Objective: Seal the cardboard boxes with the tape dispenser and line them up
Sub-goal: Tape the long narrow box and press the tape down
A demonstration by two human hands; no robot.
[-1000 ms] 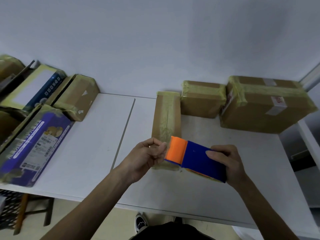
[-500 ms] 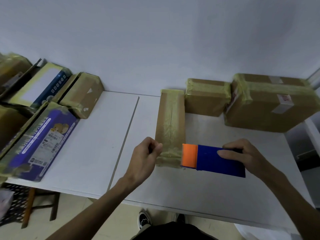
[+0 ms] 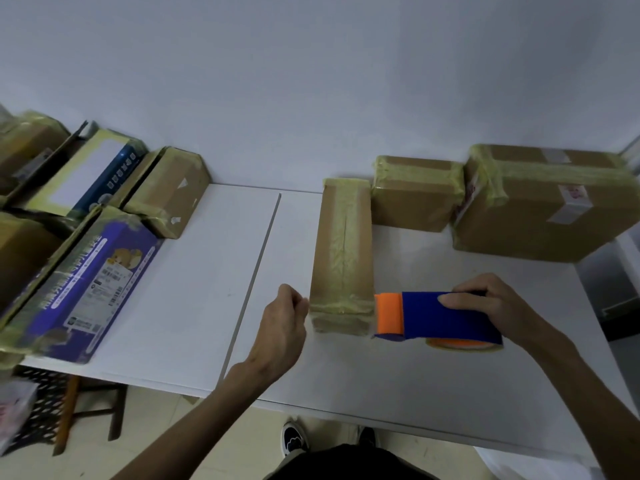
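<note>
long narrow brown cardboard box (image 3: 343,247) lies dead ahead on the white tabletop (image 3: 194,299). its long axis runs away from you toward the wall, and its near end sits between your hands. your right hand (image 3: 495,306) grips the blue tape dispenser with an orange nose (image 3: 440,315), held crosswise to the box. the nose is at the near right corner, touching or just beside it, can't tell which. your left hand (image 3: 282,327) is just off the near left corner with fingers curled. can't tell if it pinches a tape end, since clear tape doesn't show. a yellowish band already crosses that near end. my read: the next pull runs across the short axis, right hand leading. the tape roll (image 3: 460,344) is mostly hidden under the dispenser body. the purple printed box (image 3: 86,271) at left is cut off by the frame.
</note>
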